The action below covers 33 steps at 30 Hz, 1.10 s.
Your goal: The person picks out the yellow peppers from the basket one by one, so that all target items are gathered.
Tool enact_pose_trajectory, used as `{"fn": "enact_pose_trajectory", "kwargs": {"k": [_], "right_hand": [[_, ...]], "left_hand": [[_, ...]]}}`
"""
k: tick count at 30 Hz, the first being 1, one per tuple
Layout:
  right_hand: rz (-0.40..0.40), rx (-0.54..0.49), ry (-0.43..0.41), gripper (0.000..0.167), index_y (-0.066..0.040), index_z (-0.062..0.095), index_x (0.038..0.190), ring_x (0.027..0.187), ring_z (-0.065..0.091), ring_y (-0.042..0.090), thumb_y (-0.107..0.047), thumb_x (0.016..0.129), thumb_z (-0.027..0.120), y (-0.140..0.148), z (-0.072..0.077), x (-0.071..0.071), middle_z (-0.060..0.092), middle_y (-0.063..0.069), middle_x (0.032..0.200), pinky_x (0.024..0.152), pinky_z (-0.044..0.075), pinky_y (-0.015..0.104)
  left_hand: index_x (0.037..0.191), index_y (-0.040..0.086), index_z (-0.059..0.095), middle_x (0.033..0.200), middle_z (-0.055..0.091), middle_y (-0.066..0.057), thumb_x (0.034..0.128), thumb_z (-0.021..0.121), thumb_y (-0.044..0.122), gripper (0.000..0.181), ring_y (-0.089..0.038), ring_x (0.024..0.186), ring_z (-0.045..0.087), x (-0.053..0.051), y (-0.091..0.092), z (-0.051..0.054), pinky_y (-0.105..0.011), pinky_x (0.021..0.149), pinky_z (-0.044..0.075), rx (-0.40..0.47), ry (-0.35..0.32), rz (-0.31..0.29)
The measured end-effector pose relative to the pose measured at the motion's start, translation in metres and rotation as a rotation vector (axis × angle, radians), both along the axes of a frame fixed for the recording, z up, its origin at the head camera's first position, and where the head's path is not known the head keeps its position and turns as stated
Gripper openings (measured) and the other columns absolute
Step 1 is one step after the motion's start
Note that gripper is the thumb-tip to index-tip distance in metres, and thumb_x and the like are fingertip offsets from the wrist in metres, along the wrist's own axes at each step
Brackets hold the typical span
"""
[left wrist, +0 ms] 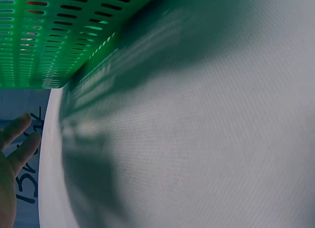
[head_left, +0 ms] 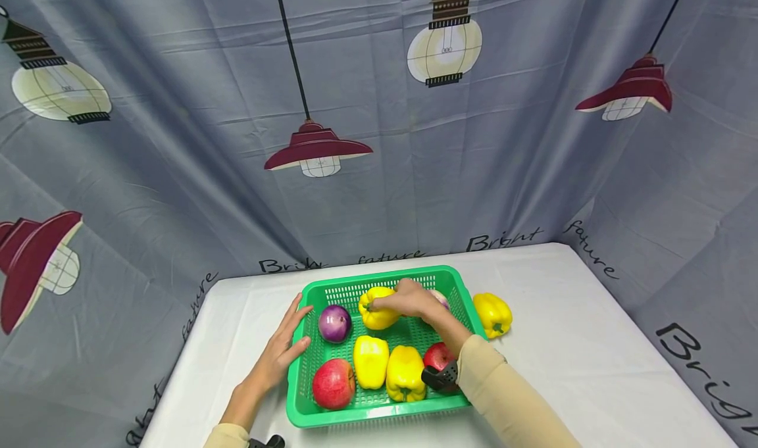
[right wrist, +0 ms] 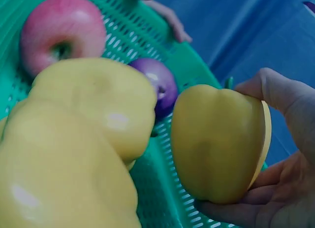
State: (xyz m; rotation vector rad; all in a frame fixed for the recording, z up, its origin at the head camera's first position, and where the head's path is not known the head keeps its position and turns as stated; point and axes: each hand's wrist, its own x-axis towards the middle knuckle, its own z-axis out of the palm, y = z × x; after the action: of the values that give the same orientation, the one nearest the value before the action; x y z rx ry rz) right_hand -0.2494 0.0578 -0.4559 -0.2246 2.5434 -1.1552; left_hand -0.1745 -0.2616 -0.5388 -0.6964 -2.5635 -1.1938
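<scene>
A green basket [head_left: 379,414] stands on the white table. My right hand [head_left: 414,300] grips a yellow pepper [head_left: 379,308] near the basket's back; in the right wrist view the thumb lies by the stem of this pepper [right wrist: 216,144] and the fingers of the hand [right wrist: 280,183] are under it. The left hand [head_left: 278,352], fingers spread, rests at the basket's left rim; part of that hand [left wrist: 10,174] shows in the left wrist view. Inside lie two more yellow peppers [head_left: 370,362], a purple round vegetable [head_left: 335,323], a red apple [head_left: 333,383] and another red fruit [head_left: 438,356].
Another yellow pepper [head_left: 493,314] lies on the table [head_left: 580,343] just right of the basket. A pale purple-white item [head_left: 439,297] is partly hidden behind the right hand. A grey-blue curtain [head_left: 379,218] with printed lamps hangs behind the table and at both sides.
</scene>
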Motion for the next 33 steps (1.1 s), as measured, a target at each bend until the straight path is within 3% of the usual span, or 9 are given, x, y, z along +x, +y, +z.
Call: {"fn": "enact_pose_trajectory", "kwargs": {"k": [8,15,19,22,26,33], "right_hand": [[0.043,-0.229,-0.125,0.045,-0.017,0.048,0.058,0.05,0.031,0.012,-0.039,0.081,0.08,0.016,0.01,0.0,0.034,-0.004,0.056,0.049,0.036,0.023],[0.05,-0.278,-0.177,0.036,-0.005,0.068,0.084,0.057,0.037,0.017,-0.041,0.084,0.077,0.02,0.011,0.0,0.059,0.004,0.073,0.063,0.05,0.03],[0.085,-0.322,-0.182,0.037,-0.003,0.069,0.087,0.055,0.036,0.015,-0.039,0.086,0.076,0.024,0.011,0.0,0.059,0.005,0.075,0.058,0.045,0.027],[0.119,-0.397,-0.203,0.035,0.0,0.069,0.093,0.061,0.048,0.014,-0.034,0.088,0.073,0.029,0.013,0.0,0.063,0.006,0.081,0.061,0.048,0.027],[0.134,-0.506,-0.257,0.04,0.006,0.066,0.109,0.082,0.064,0.016,-0.027,0.088,0.07,0.038,0.014,0.0,0.069,0.012,0.099,0.075,0.056,0.03],[0.117,-0.592,-0.299,0.048,0.012,0.06,0.121,0.087,0.068,0.019,-0.023,0.089,0.068,0.052,0.015,-0.001,0.069,0.016,0.105,0.081,0.058,0.033]], "left_hand": [[0.153,0.012,0.041,0.168,0.016,-0.01,0.0974,0.053,0.024,0.058,-0.037,0.15,0.022,-0.001,0.0,-0.002,-0.075,0.103,0.028,-0.004,0.004,0.006],[0.153,0.012,0.043,0.167,0.018,-0.008,0.097,0.052,0.025,0.058,-0.041,0.148,0.025,-0.001,0.001,-0.003,-0.075,0.103,0.028,0.008,0.01,0.028],[0.152,0.011,0.044,0.167,0.018,-0.009,0.097,0.052,0.025,0.057,-0.042,0.148,0.025,0.0,0.001,-0.003,-0.075,0.104,0.027,0.011,0.001,0.033],[0.152,0.011,0.044,0.167,0.018,-0.009,0.0972,0.051,0.026,0.057,-0.041,0.148,0.025,0.0,0.001,-0.003,-0.075,0.104,0.027,0.011,-0.004,0.035],[0.153,0.015,0.043,0.168,0.017,-0.008,0.0972,0.051,0.026,0.058,-0.041,0.148,0.025,0.0,0.001,-0.003,-0.076,0.103,0.027,0.011,-0.012,0.04],[0.154,0.016,0.042,0.168,0.016,-0.008,0.0976,0.051,0.027,0.058,-0.042,0.148,0.024,0.0,0.001,-0.002,-0.075,0.103,0.028,-0.005,-0.017,0.038]]}}
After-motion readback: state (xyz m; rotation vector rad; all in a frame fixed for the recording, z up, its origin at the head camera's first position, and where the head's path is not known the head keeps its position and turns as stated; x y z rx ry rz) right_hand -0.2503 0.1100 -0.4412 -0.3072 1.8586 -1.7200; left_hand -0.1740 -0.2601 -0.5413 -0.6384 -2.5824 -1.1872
